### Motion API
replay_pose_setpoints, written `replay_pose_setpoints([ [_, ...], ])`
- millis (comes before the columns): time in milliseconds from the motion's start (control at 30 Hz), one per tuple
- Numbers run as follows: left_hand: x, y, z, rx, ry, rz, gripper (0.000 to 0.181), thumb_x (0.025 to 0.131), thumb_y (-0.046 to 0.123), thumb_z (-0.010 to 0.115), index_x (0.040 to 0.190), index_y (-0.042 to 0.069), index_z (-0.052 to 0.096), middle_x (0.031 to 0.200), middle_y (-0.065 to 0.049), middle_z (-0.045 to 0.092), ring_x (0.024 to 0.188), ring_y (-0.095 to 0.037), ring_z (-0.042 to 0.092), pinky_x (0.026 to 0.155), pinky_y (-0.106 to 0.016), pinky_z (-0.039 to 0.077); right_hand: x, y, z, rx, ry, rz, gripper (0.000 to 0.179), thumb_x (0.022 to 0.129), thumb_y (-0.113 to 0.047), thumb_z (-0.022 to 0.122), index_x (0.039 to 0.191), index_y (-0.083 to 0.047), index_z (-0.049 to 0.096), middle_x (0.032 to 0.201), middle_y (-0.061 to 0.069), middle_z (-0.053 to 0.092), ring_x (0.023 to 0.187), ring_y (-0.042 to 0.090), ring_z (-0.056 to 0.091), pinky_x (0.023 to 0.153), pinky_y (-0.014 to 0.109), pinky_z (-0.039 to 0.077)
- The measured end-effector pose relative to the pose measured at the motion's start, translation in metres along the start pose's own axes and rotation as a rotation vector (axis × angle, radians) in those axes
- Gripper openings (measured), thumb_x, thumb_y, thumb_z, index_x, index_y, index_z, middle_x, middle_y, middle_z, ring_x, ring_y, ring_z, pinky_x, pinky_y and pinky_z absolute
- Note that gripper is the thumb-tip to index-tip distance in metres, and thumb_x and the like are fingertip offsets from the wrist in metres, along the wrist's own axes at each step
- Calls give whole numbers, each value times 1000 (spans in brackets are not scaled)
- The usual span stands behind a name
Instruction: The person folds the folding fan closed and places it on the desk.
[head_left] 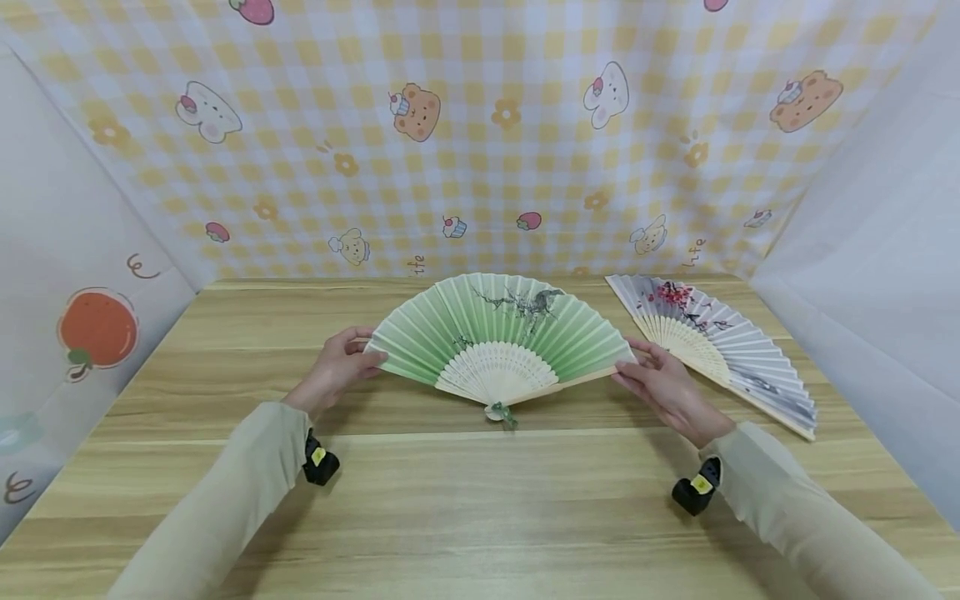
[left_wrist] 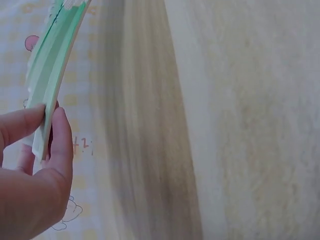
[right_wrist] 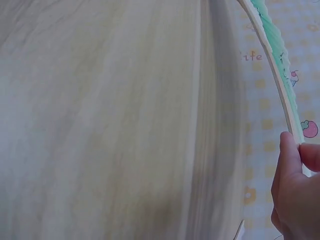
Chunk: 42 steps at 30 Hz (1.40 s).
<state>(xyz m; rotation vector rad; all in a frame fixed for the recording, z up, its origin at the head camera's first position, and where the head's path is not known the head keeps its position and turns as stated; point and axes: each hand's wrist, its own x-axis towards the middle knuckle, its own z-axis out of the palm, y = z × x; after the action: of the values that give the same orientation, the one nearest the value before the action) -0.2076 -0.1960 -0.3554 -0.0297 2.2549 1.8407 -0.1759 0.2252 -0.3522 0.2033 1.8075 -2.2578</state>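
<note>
A green folding fan [head_left: 517, 312] with a dark branch print is spread wide in the middle of the head view. Its pale ribs meet at the bottom, where a small green tassel [head_left: 507, 414] hangs. My left hand [head_left: 341, 371] pinches the fan's left end between thumb and fingers. At the opposite end, my right hand [head_left: 667, 387] pinches the outer wooden rib. Both wrist views show the fan edge-on: the left hand [left_wrist: 37, 170] grips one tip, and the right hand [right_wrist: 297, 190] grips the other.
Right of my right hand, a grey-white folding fan [head_left: 720, 342] with pink blossoms lies spread on the wooden table [head_left: 495, 517]. A yellow checked cloth [head_left: 510, 167] hangs behind the table. White cloth [head_left: 870, 275] stands along the sides. Each sleeve cuff carries a black wrist camera [head_left: 321, 462].
</note>
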Motion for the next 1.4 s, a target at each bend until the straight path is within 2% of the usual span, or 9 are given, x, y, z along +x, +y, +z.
replay_pose_setpoints([
  [167,-5,6,1,-36,30,12,45,86,0,53,126,-6,33,107,-16,48,77,-10,58,83,-33,47,0,-4,5,60,41,-47,54,86,8,49,133,1,24,93,6,50,80,10,59,80,21,47],
  [333,-7,11,0,-47,54,18,45,87,3,53,127,-5,33,108,-15,47,77,-8,58,84,-33,47,0,-7,8,132,62,-79,39,84,10,50,119,-5,38,84,5,54,77,11,60,78,21,48],
  [433,-8,13,0,-48,64,26,45,87,3,51,128,-5,33,110,-15,47,78,-7,57,85,-32,46,0,-8,10,187,68,-92,34,84,11,50,110,-7,40,79,5,55,73,12,61,76,22,49],
  [567,-10,16,-1,-65,67,46,44,87,1,50,127,-6,32,111,-14,46,80,-6,56,86,-31,46,-1,-11,12,228,75,-112,32,84,11,51,108,-7,40,76,4,54,71,12,62,75,23,50],
  [833,-12,16,-1,-111,93,85,46,87,2,51,128,-6,31,105,-7,49,81,-4,56,87,-29,44,-4,-17,18,216,108,-146,31,84,10,51,108,-7,41,77,4,52,71,12,62,75,22,49],
  [1067,-12,14,3,-184,131,122,41,85,-2,53,123,-3,39,93,4,57,81,-5,58,83,-26,47,-5,-18,21,205,141,-196,32,82,9,53,108,-8,45,81,2,44,71,11,60,77,22,48],
  [1233,-13,14,7,-219,144,150,36,84,-3,53,119,0,42,91,4,57,80,-5,59,77,-22,49,-7,-20,21,186,145,-202,32,83,10,52,108,-9,45,81,2,43,71,10,60,76,23,49],
  [1400,-13,15,9,-257,153,159,43,84,-4,54,123,-1,38,91,2,57,77,-6,59,76,-22,50,-8,-21,21,202,147,-220,36,83,12,50,111,-11,42,81,3,45,71,11,60,75,24,50],
])
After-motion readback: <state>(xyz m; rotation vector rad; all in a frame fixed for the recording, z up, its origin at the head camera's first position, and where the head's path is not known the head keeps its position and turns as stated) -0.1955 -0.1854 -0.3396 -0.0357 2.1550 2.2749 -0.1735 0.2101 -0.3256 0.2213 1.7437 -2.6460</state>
